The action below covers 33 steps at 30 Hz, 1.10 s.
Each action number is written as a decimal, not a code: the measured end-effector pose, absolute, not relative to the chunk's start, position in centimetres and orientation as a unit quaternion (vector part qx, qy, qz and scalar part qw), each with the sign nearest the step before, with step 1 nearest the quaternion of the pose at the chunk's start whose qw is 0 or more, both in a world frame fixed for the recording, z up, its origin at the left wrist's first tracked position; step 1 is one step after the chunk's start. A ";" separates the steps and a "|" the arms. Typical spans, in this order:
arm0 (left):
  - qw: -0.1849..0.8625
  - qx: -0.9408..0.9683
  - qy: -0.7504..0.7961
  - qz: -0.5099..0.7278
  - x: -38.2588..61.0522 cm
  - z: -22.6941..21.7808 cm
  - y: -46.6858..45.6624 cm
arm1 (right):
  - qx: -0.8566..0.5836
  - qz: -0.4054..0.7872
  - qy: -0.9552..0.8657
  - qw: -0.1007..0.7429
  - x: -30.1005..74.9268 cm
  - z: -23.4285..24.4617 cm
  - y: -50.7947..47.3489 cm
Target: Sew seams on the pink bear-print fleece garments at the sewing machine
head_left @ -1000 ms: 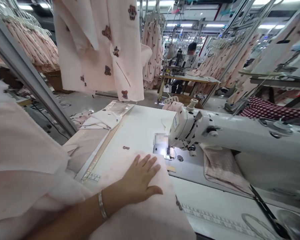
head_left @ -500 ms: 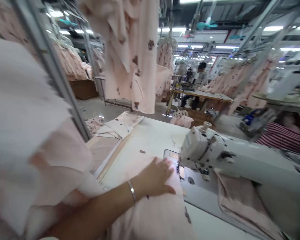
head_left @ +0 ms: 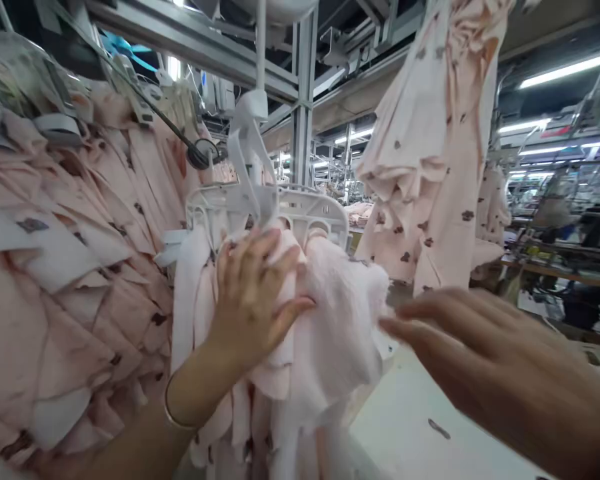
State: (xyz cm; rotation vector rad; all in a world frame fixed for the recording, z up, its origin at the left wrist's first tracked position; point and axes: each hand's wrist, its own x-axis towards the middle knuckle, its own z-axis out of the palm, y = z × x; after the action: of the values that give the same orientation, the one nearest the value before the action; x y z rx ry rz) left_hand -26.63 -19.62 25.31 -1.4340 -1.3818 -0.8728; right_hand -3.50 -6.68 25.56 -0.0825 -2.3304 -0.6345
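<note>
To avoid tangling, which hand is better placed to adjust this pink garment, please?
Probably the left hand: it already presses the pink garment below the white hanger, while the right hand is off at the edge.

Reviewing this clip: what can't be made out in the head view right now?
Right hand: forearm cut off by the right edge; unclear whether its fingers touch the pink garment.
Left hand: hides the fabric under its palm, so hold or press is unclear.
Dark mark on the white table: too small to identify.
</note>
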 end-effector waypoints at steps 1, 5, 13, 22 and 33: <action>0.446 -0.605 -0.563 -0.344 -26.5 25.2 -19.7 | -0.072 -0.242 -0.903 0.347 -4.8 27.3 -6.2; 0.406 -0.659 -0.505 -0.382 -25.1 24.8 -20.1 | -0.047 0.073 -0.955 0.285 -8.1 32.0 -7.9; 0.117 -0.553 -0.459 -0.686 -27.6 27.1 -19.5 | 0.118 0.045 -0.902 0.413 -9.4 32.6 -9.0; 0.171 -0.569 -0.493 -0.636 -28.2 28.2 -19.8 | 0.110 -0.007 -0.914 0.391 -9.9 32.5 -8.9; -0.038 -0.511 -0.406 -0.757 -30.0 29.8 -17.5 | 0.188 -0.415 -0.829 0.324 -11.9 31.5 -6.0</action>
State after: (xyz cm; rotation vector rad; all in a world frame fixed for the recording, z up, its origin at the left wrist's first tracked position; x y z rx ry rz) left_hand -29.99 -17.51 29.75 -1.6448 -1.3090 -2.4368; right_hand -11.92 -5.97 31.49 0.4922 -2.1749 -1.0895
